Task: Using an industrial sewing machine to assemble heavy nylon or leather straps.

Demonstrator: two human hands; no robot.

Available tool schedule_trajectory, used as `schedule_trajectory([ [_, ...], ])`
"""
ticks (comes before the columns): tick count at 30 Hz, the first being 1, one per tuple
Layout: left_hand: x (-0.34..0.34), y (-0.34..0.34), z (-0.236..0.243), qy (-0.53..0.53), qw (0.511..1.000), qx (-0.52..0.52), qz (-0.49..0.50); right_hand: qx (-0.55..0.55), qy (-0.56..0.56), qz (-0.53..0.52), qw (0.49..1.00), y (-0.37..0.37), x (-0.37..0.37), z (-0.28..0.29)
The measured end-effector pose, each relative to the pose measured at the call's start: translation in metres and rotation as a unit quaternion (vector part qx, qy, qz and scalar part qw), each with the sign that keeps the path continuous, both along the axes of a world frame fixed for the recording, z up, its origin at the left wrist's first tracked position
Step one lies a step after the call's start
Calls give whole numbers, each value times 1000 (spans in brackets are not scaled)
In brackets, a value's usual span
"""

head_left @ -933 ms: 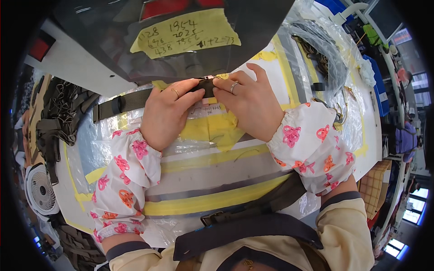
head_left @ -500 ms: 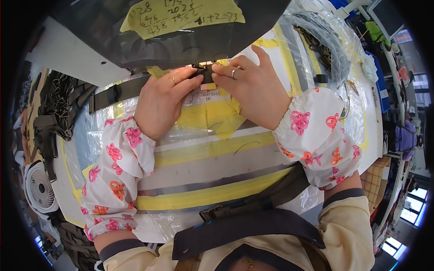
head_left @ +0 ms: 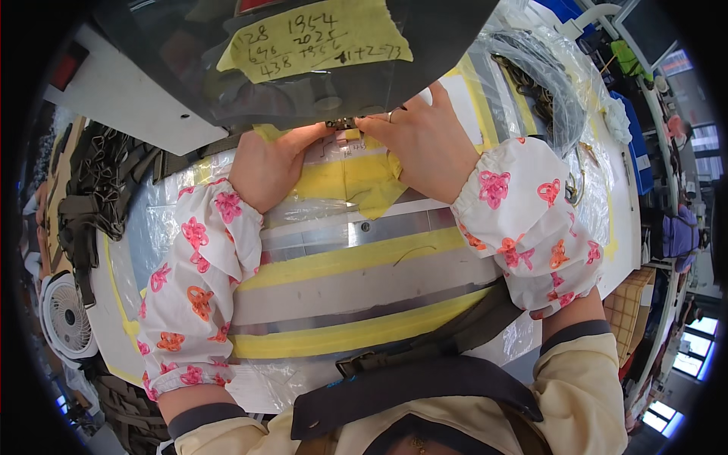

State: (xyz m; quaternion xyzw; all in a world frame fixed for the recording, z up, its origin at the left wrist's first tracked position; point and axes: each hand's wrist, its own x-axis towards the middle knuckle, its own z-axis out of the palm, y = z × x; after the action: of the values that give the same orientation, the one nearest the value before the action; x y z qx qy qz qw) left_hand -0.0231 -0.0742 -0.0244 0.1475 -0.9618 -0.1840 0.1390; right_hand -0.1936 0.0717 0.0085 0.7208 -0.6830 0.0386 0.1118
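Note:
Under the dark machine head (head_left: 326,95), in a small lit spot, lies a dark piece (head_left: 341,123) with a metallic glint, too small to make out fully. My left hand (head_left: 265,171) reaches to it from the left, forefinger stretched along its near side. From the right, my right hand (head_left: 434,148) presses its fingertips at the same spot, the other fingers raised. The machine partly hides both sets of fingertips. An olive webbing strap (head_left: 189,161) runs out leftward behind my left hand. Pinkish and yellow blocks (head_left: 347,136) sit just in front of the lit spot.
Yellow tape (head_left: 364,254) and clear plastic cover the work table. A heap of dark straps with metal hooks (head_left: 102,178) lies left, more hooks (head_left: 523,83) at the far right. Another strap with a buckle (head_left: 353,365) crosses the near edge. A white fan (head_left: 70,315) stands left.
Both hands have shifted slightly away from me, deeper under the machine head. The dark strap end that showed between my fingers is now mostly hidden. A metal plate with a screw shows nearer me.

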Motion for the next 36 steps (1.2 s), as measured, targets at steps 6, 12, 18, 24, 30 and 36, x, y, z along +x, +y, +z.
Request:
schedule_trajectory([
  [6, -1, 1, 6, -33, 999, -19, 27, -27, -29, -8, 999, 2, 1, -7],
  [12, -5, 5, 10, 39, 999, -19, -23, 9, -57, -13, 998, 3, 1, -4],
  [18, -2, 18, 14, 18, 997, -28, -62, 5, -86, 16, 996, 19, 8, -9],
  [24, -3, 17, 18, 35, 965, -185, -184, -16, -112, 20, 993, 26, 11, -11],
  [30, 0, 11, 12, 67, 974, -154, -154, -12, -86, 21, 996, 19, 14, -5],
  [36, -2, 11, 11, 108, 974, -124, -156, -2, -75, 22, 997, 18, 11, -4],
])
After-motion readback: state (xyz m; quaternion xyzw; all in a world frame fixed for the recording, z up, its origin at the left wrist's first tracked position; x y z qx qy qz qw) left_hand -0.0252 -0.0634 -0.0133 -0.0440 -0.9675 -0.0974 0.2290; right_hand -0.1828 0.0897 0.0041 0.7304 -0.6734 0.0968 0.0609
